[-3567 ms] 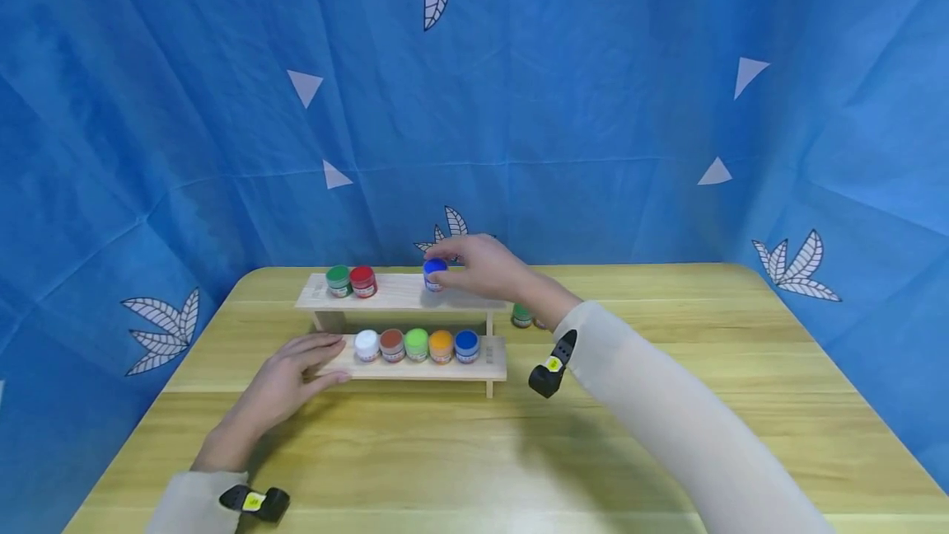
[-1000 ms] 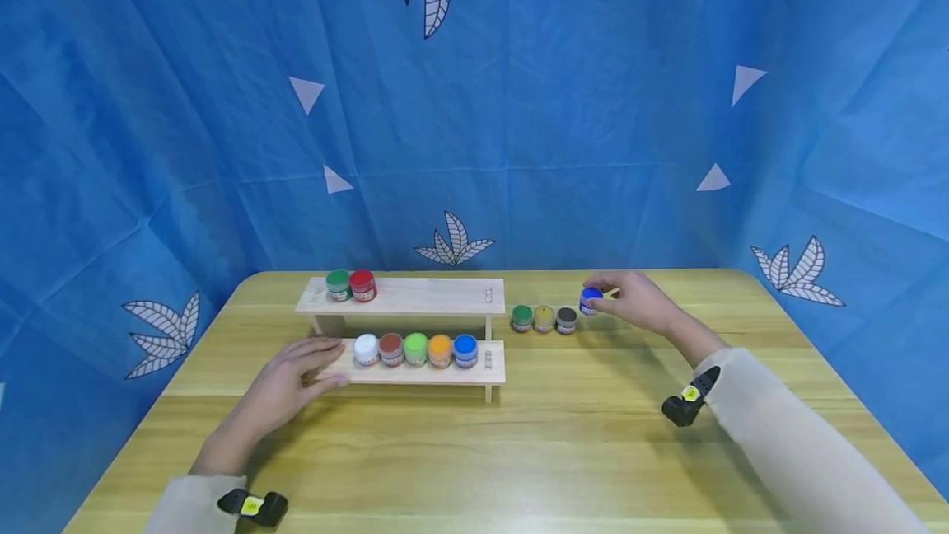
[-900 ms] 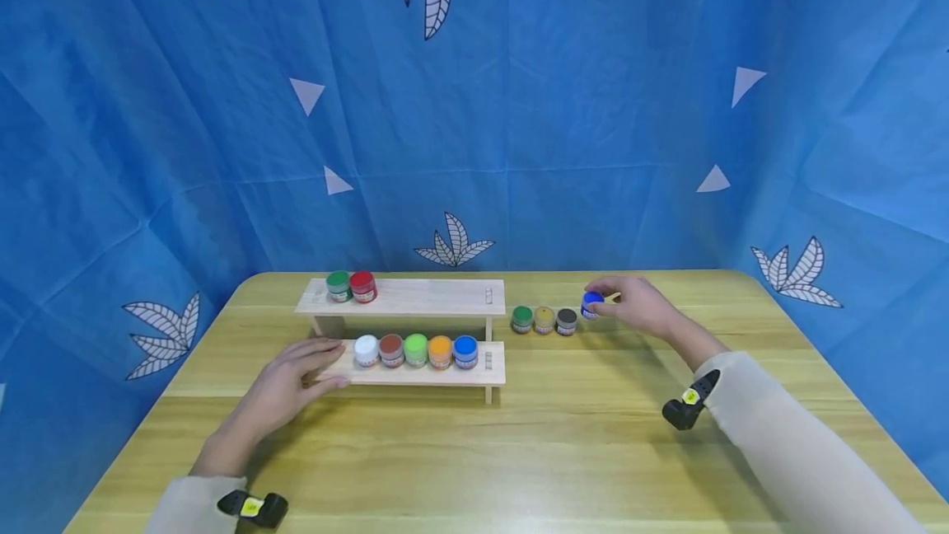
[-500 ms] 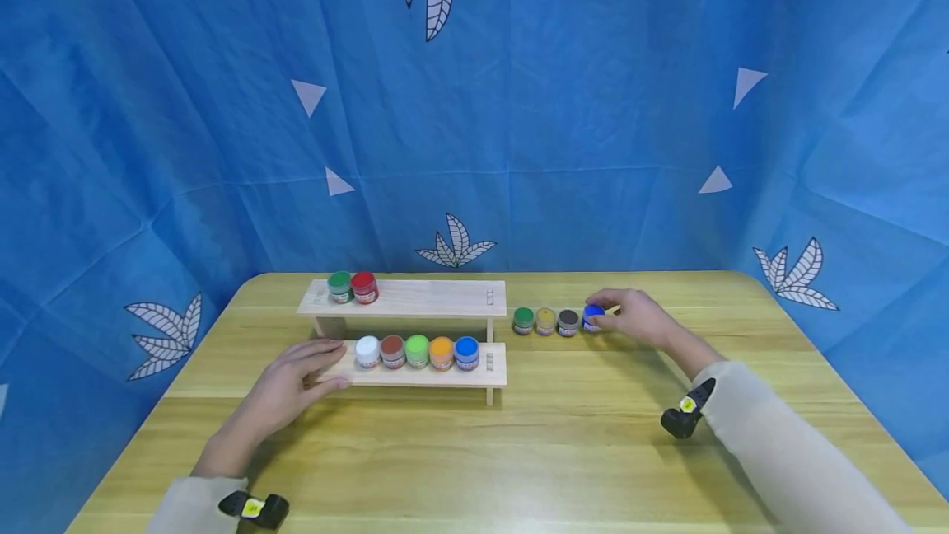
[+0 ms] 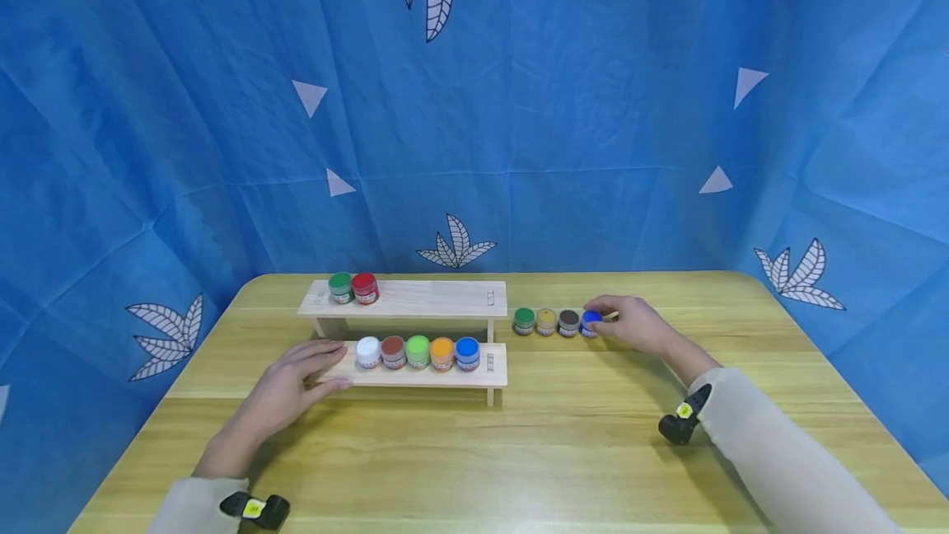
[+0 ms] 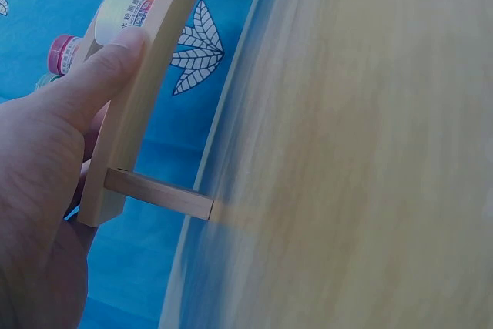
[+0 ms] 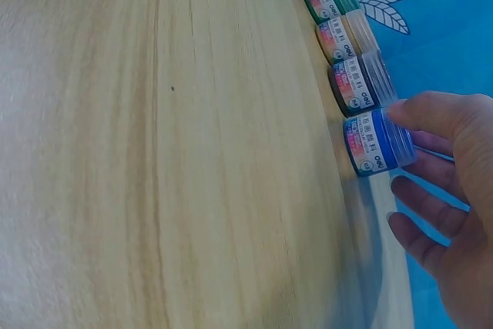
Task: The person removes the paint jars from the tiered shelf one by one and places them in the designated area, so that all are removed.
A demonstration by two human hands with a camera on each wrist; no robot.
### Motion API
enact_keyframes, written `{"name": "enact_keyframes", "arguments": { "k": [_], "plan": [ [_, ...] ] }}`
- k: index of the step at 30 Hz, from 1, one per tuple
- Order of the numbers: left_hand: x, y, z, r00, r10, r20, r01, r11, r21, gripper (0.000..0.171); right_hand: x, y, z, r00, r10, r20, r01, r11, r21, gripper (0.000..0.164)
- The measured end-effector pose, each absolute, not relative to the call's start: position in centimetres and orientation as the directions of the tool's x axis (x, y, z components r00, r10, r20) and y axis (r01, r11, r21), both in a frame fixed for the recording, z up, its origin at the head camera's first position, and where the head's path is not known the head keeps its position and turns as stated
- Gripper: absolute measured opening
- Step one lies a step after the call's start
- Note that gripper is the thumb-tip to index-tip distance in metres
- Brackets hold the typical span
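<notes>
Right hand pinches blue jar near back edge of bench, right of rack; left hand grips rack's lower-tier left end. Possible trouble: sideways nudge on release knocks black jar; left-hand tug could shift shelved jars.

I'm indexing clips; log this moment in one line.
right grip: pinches blue jar beside dark jar | left grip: holds left end of lower shelf | upper shelf: green jar, red jar
</notes>
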State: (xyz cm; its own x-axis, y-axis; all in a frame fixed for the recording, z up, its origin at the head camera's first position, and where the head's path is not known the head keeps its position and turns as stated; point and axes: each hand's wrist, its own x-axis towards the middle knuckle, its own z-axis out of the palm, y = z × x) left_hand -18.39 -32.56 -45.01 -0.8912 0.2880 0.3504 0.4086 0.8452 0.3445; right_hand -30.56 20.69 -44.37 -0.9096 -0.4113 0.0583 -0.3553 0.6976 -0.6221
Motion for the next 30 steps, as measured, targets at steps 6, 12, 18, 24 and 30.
{"name": "enact_keyframes", "arguments": {
  "k": [6,12,18,24,30],
  "plan": [
    [-18.4,-32.6,-45.0,-0.890,0.292,0.349,0.411,0.845,0.342,0.054,-30.4,20.9,-43.9,-0.911,-0.409,0.054,-0.353,0.704,-0.617,0.043],
    [-18.4,-32.6,-45.1,-0.893,0.290,0.344,0.407,0.846,0.344,0.054,-30.4,20.8,-43.1,-0.907,-0.413,0.082,-0.374,0.701,-0.608,0.047],
    [-18.5,-32.6,-45.1,-0.884,0.297,0.361,0.421,0.842,0.338,0.054,-30.2,19.8,-41.7,-0.897,-0.424,0.121,-0.409,0.698,-0.587,0.047],
    [-18.5,-32.7,-45.1,-0.882,0.301,0.362,0.424,0.844,0.330,0.054,-30.0,17.9,-40.0,-0.883,-0.442,0.157,-0.446,0.688,-0.572,0.048],
    [-18.6,-32.8,-45.2,-0.883,0.303,0.359,0.423,0.845,0.327,0.054,-29.5,15.7,-38.1,-0.859,-0.478,0.182,-0.492,0.677,-0.547,0.050]
  ]
}}
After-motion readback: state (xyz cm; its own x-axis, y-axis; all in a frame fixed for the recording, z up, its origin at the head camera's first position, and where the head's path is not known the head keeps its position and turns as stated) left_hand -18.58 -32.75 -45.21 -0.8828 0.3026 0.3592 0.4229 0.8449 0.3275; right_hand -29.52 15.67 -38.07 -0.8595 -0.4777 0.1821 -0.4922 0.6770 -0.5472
